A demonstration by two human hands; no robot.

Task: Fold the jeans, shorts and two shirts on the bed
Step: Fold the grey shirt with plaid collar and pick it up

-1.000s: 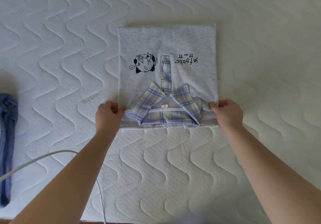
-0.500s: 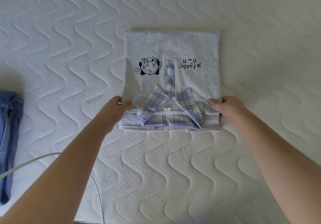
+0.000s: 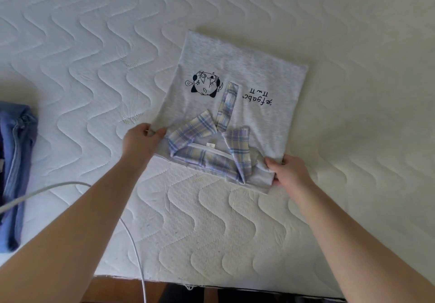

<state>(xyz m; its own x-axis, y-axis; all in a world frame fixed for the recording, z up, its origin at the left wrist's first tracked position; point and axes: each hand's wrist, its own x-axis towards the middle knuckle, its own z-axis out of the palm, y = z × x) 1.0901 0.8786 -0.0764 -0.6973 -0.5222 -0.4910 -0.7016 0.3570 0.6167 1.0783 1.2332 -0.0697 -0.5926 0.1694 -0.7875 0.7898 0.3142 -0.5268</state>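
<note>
Since both hands are pinching the collar-end corners, I'd guess the folded grey shirt [image 3: 237, 105] is being shifted or squared up as one flat packet, so the fold doesn't fall apart. The left hand [image 3: 141, 141] has thumb and fingers clamped on the near-left corner, and the right hand [image 3: 288, 171] is gripping the near-right corner, bunching the fabric there a bit. The shirt lies flat on the white quilted mattress [image 3: 94, 55], skewed at an angle, plaid collar [image 3: 209, 149] nearest the person and between the two hands, the rest stretching away from them. Folded jeans [image 3: 16, 161] sit well apart at the left edge, probably already done. A white cable [image 3: 131, 236] runs under the left arm.
</note>
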